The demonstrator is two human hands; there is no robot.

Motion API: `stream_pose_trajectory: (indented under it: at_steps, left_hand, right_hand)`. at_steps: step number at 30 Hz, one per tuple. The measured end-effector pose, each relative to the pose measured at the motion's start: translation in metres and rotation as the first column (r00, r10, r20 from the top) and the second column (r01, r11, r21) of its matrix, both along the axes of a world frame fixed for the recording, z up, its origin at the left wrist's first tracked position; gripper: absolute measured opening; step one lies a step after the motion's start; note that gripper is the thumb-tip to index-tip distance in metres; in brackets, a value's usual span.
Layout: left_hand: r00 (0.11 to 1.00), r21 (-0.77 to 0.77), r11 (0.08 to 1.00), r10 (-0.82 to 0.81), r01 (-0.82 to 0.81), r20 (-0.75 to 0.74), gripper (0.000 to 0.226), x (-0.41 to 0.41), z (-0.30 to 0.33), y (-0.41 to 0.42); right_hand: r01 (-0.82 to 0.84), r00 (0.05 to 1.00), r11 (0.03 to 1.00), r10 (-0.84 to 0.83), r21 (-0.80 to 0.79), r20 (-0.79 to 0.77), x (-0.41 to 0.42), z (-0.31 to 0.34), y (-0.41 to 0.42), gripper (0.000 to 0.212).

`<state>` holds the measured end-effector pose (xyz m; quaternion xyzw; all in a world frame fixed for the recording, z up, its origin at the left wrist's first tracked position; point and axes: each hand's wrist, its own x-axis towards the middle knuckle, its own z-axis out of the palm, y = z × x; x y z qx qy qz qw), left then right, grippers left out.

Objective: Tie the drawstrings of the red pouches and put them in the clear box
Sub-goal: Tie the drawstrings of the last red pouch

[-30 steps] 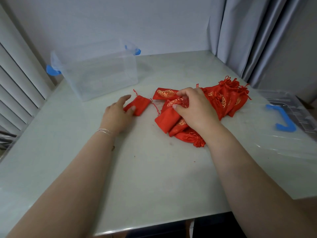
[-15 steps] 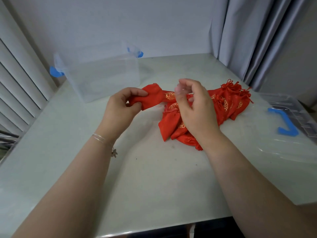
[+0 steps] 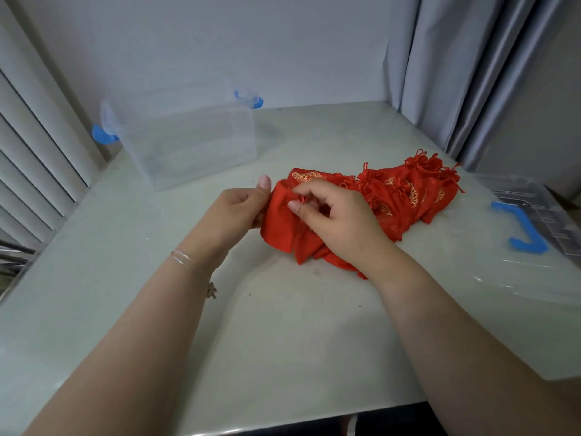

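Note:
A plain red pouch (image 3: 279, 215) is held up just above the table between my hands. My left hand (image 3: 239, 209) grips its left edge, thumb on top. My right hand (image 3: 333, 215) pinches a thin red drawstring (image 3: 301, 199) at the pouch's mouth between thumb and forefinger. Behind and under my right hand lies a heap of red pouches (image 3: 405, 190) with gold patterns and knotted cords. The clear box (image 3: 188, 143) with blue latches stands open at the back left, with nothing visible inside.
The box's clear lid (image 3: 534, 247) with a blue handle lies at the table's right edge. Grey curtains hang at the back right, window slats on the left. The pale table (image 3: 283, 325) reaches to the near edge below my forearms.
My left hand picked the lone pouch off the table and carried it right to the heap. My right hand left the heap and took hold of the pouch's drawstring.

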<state>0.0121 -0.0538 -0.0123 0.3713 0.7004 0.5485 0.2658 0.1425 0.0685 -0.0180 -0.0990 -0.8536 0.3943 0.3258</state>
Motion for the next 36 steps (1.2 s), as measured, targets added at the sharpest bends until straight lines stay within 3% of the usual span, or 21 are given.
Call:
stream_pose_trajectory:
  at_steps: [3, 6, 13, 16, 19, 24, 28, 32, 36]
  left_hand:
    - [0.989, 0.119, 0.993, -0.028, 0.01, 0.147, 0.054, 0.002, 0.0, 0.002]
    - [0.954, 0.135, 0.991, -0.064, 0.025, 0.291, 0.035, 0.004, 0.004, 0.0]
    - [0.979, -0.018, 0.999, -0.038, 0.043, 0.199, 0.055, -0.002, 0.001, -0.002]
    - [0.976, -0.034, 0.998, -0.052, 0.06, 0.209, 0.036, -0.004, 0.002, -0.004]
    - [0.945, 0.076, 0.997, -0.01, -0.015, 0.326, 0.015, -0.005, 0.003, -0.002]
    - [0.808, 0.26, 0.922, 0.087, -0.287, 0.582, 0.02, -0.012, 0.003, 0.002]
    - [0.811, 0.407, 0.822, 0.11, -0.4, 0.575, 0.022, -0.017, 0.003, 0.001]
    - [0.818, 0.499, 0.731, 0.141, -0.466, 0.558, 0.02, -0.015, 0.006, -0.001]
    - [0.779, 0.507, 0.709, 0.096, -0.49, 0.62, 0.02, -0.007, 0.009, 0.001]
  right_hand:
    - [-0.007, 0.999, 0.997, 0.003, 0.073, 0.05, 0.0, -0.001, 0.0, 0.009]
    - [-0.022, 0.995, 0.993, 0.011, 0.119, 0.098, 0.001, -0.002, 0.002, 0.007]
    - [-0.031, 0.996, 0.945, 0.003, 0.324, 0.088, -0.002, -0.001, 0.003, 0.013]
    - [-0.035, 0.996, 0.942, 0.007, 0.333, 0.087, -0.002, -0.002, 0.004, 0.017]
    - [-0.046, 0.995, 0.971, 0.024, 0.233, 0.095, -0.001, -0.002, 0.001, 0.024]
    - [-0.074, 0.985, 0.997, 0.068, 0.032, 0.161, 0.0, -0.003, 0.001, 0.026]
    - [-0.013, 0.986, 0.995, 0.03, -0.103, 0.164, -0.001, 0.0, 0.005, 0.008]
    - [-0.062, 0.998, 0.923, 0.064, -0.379, -0.006, 0.002, 0.008, 0.005, 0.019]
    - [-0.158, 0.974, 0.87, 0.059, -0.466, -0.221, 0.002, 0.012, 0.003, 0.031]
